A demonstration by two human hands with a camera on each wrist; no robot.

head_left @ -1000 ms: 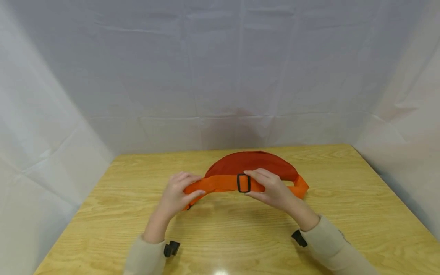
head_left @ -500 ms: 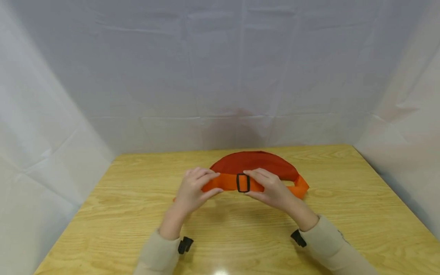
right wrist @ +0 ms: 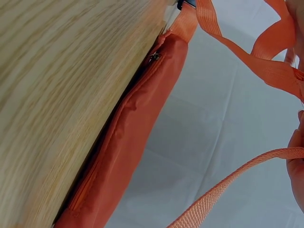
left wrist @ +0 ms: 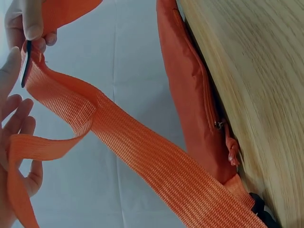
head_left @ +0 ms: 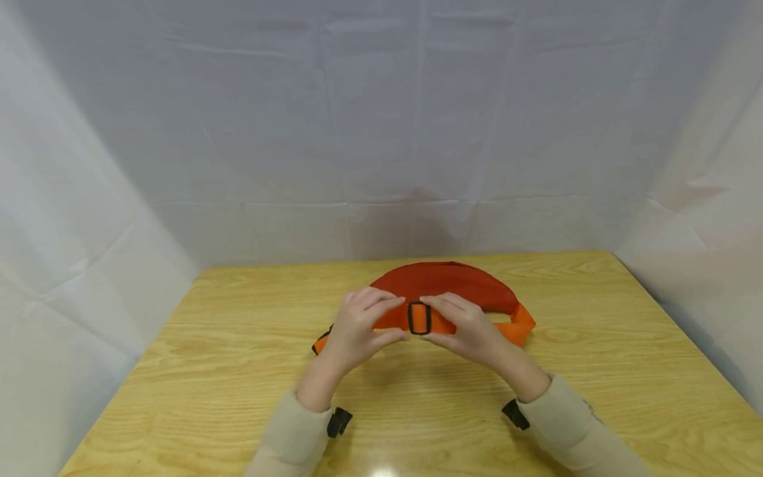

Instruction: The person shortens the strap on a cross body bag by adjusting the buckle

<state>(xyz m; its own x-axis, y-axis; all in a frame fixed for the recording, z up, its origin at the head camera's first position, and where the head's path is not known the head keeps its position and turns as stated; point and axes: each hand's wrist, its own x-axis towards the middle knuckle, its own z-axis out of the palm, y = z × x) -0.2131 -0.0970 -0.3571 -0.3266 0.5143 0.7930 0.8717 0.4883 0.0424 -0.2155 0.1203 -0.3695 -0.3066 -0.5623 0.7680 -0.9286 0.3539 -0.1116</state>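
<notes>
An orange waist bag with a red-orange pouch (head_left: 444,279) lies toward the back of the table, its strap (head_left: 389,320) raised in front of it. On the strap sits a black slide buckle (head_left: 411,318). My right hand (head_left: 471,326) pinches the strap at the buckle's right side, thumb below and fingers above. Just left of the buckle, my left hand (head_left: 356,326) holds the strap between thumb and fingers. The left wrist view shows a loose loop of strap (left wrist: 42,147) hanging by the left hand's fingers. A zipper pull (left wrist: 232,147) hangs from the pouch.
The wooden table (head_left: 238,344) has white cloth (head_left: 286,165) behind it and at both sides. A dark clip (left wrist: 259,204) shows at the pouch's end. Small black devices (head_left: 340,422) are worn at both sleeves.
My left hand has moved right along the strap to beside the buckle, and the strap's left end now shows behind it. The right hand and pouch have barely moved.
</notes>
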